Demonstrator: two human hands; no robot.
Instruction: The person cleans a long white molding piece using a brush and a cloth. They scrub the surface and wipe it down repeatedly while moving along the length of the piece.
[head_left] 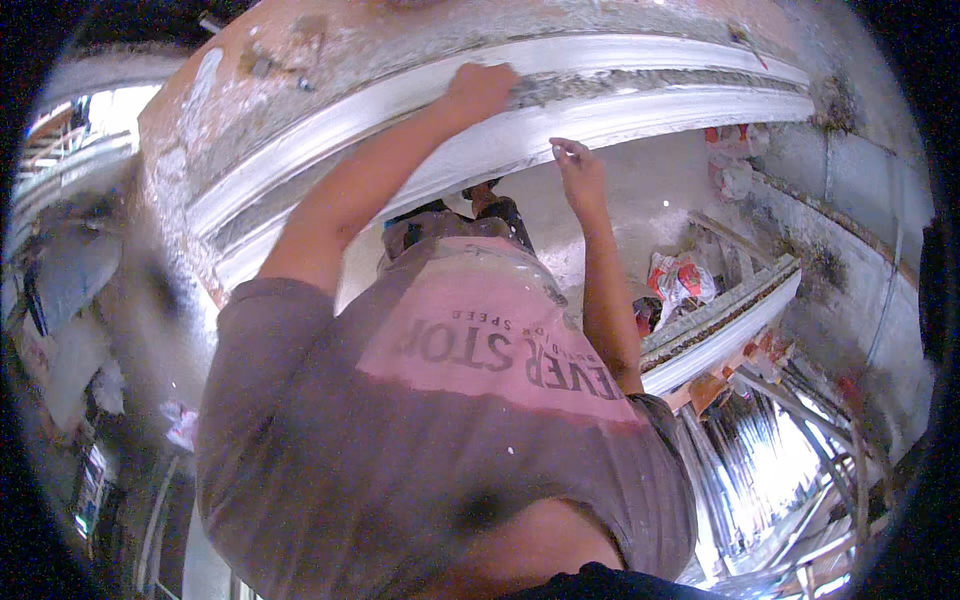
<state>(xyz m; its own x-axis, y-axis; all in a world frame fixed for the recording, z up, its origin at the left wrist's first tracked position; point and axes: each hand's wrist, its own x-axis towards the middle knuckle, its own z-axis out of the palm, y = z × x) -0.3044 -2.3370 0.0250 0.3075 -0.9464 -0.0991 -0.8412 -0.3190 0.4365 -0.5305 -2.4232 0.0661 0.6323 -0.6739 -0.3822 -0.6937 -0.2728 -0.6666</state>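
Looking down past a grey-and-pink shirt (470,400), I see my two hands raised to one long white moulding (620,110) that curves across the top of the view. Left hand (480,90): clenched into a fist, pressed on the moulding's rough grey upper band. Right hand (578,172): fingers pinched together at the moulding's lower edge; whether they grasp anything I cannot tell. A second white moulding (720,325) lies below at right, beside two red-and-white bags (680,280).
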